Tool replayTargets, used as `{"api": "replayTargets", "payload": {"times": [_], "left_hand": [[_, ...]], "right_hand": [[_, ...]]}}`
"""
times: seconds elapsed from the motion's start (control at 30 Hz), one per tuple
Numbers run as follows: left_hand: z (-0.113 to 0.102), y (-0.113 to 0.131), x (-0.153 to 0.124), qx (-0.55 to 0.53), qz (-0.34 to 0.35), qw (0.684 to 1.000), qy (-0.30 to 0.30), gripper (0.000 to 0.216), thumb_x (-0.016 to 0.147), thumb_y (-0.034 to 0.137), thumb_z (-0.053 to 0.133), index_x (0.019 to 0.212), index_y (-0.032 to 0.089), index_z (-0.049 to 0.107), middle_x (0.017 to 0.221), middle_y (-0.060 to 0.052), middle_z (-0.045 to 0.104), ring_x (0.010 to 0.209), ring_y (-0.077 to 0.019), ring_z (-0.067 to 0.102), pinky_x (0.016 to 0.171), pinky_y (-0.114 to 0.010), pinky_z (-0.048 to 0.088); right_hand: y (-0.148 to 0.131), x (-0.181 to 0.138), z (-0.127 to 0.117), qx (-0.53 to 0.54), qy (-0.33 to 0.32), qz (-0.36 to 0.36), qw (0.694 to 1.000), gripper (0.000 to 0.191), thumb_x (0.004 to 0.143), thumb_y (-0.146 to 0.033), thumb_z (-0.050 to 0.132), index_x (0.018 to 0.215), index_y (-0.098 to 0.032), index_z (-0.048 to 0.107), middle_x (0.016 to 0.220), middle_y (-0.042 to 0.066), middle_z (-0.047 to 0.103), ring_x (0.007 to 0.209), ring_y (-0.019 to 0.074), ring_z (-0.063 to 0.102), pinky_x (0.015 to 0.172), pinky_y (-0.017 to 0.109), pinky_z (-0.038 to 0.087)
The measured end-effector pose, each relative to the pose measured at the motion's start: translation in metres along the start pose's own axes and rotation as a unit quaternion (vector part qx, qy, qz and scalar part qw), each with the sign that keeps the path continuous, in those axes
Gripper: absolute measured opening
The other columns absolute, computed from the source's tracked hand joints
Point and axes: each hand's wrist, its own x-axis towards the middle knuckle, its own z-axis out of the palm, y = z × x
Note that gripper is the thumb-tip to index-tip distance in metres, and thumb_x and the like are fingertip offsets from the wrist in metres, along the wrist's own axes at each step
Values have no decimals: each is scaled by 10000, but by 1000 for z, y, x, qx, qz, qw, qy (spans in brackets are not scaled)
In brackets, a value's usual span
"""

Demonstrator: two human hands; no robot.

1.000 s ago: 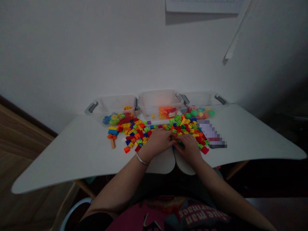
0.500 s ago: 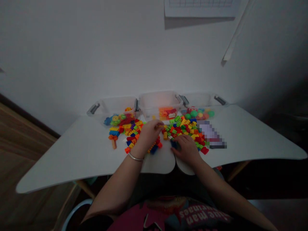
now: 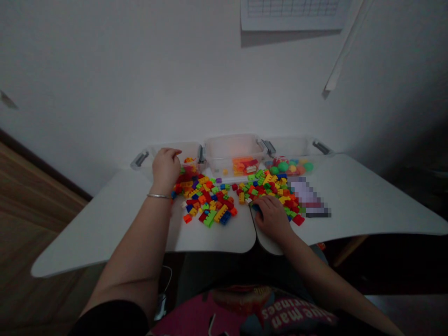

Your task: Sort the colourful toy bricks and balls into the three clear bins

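Note:
My left hand (image 3: 166,169), with a silver bangle at the wrist, hangs over the left clear plastic bin (image 3: 191,148). Its fingers are bent and closed; whatever is in them is hidden. Coloured pieces show through that bin's front wall. My right hand (image 3: 273,215) rests at the near side of the right pile of toy bricks (image 3: 261,186). Its fingers curl round a dark blue brick (image 3: 256,207), which is partly covered. Another loose brick pile (image 3: 208,198) in red, yellow, green, orange and blue lies between my hands.
Along the wall stand a middle clear bin (image 3: 234,140) with orange and red pieces and a right clear bin (image 3: 289,144) with green and other round pieces. A blurred flat object (image 3: 310,198) lies right of the bricks. A seam splits the white tabletop (image 3: 367,200).
My left hand has moved left from between the two brick piles to above the left bin. My right hand has stayed nearly in place. The view has shifted slightly.

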Motion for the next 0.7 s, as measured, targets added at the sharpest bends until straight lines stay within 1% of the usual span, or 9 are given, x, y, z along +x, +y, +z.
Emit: {"api": "replayTargets", "payload": {"times": [0.07, 0.13, 0.2, 0.23, 0.3, 0.4, 0.5, 0.6, 0.7], "left_hand": [[8, 0, -3, 49, 17, 998, -44, 352, 858, 236, 391, 954, 160, 721, 1074, -137, 668, 1016, -268, 603, 940, -402, 444], [14, 0, -8, 108, 53, 990, -79, 423, 893, 286, 336, 915, 122, 725, 1016, -167, 689, 981, -283, 615, 1008, -458, 386], [17, -1, -10, 157, 83, 980, -90, 505, 916, 299, 271, 896, 81, 726, 964, -194, 704, 949, -295, 627, 1061, -507, 312], [18, -1, -11, 173, 88, 977, -89, 535, 922, 304, 248, 896, 64, 726, 953, -205, 708, 936, -299, 632, 1068, -516, 295], [19, -1, -12, 185, 85, 975, -86, 567, 924, 315, 230, 901, 42, 727, 939, -222, 710, 932, -302, 638, 1053, -508, 306], [20, -1, -12, 169, 69, 979, -91, 560, 917, 312, 243, 913, 33, 728, 944, -234, 708, 962, -302, 634, 1045, -498, 309], [21, 0, -13, 135, 55, 986, -85, 518, 915, 317, 272, 952, 74, 729, 1017, -216, 700, 1077, -322, 587, 1083, -535, 250], [21, 0, -15, 80, 43, 994, -56, 460, 908, 365, 344, 1105, 130, 687, 1179, -187, 648, 1233, -347, 475, 1108, -563, 211], [15, 6, -21, 31, 48, 998, -18, 455, 878, 395, 434, 1215, 155, 623, 1367, -173, 512, 1327, -341, 373, 1125, -518, 243]], "right_hand": [[0, 0, 1, -7, 0, 0, 1000, 279, 774, -145, 580, 1045, -157, 647, 1029, 99, 693, 1039, 269, 552, 989, 431, 425], [0, 0, 2, -14, 2, -2, 1000, 270, 801, -190, 598, 1064, -154, 648, 1057, 101, 691, 1055, 277, 549, 989, 435, 424], [0, 0, 3, -21, 4, -5, 1000, 271, 807, -210, 616, 1070, -156, 654, 1074, 97, 691, 1069, 283, 546, 997, 435, 417], [0, 0, 3, -24, 4, -6, 1000, 269, 807, -212, 623, 1069, -159, 658, 1079, 93, 690, 1073, 284, 545, 1000, 433, 415], [-1, 1, 4, -27, 1, -8, 1000, 257, 812, -214, 626, 1062, -164, 665, 1079, 88, 692, 1072, 281, 546, 1000, 430, 413], [-3, 2, 3, -33, 2, -3, 999, 232, 828, -220, 616, 1045, -156, 670, 1076, 93, 691, 1064, 273, 547, 994, 426, 415], [-5, 4, 4, -46, 4, 9, 999, 222, 817, -221, 629, 1024, -150, 669, 1069, 104, 687, 1057, 271, 545, 984, 426, 417], [-5, 4, 4, -54, 5, 14, 998, 213, 807, -221, 638, 1007, -154, 665, 1060, 106, 683, 1055, 272, 542, 978, 427, 414], [-5, 4, 4, -53, 4, 18, 998, 193, 809, -232, 633, 988, -165, 659, 1053, 107, 680, 1057, 274, 541, 974, 434, 411]]}}
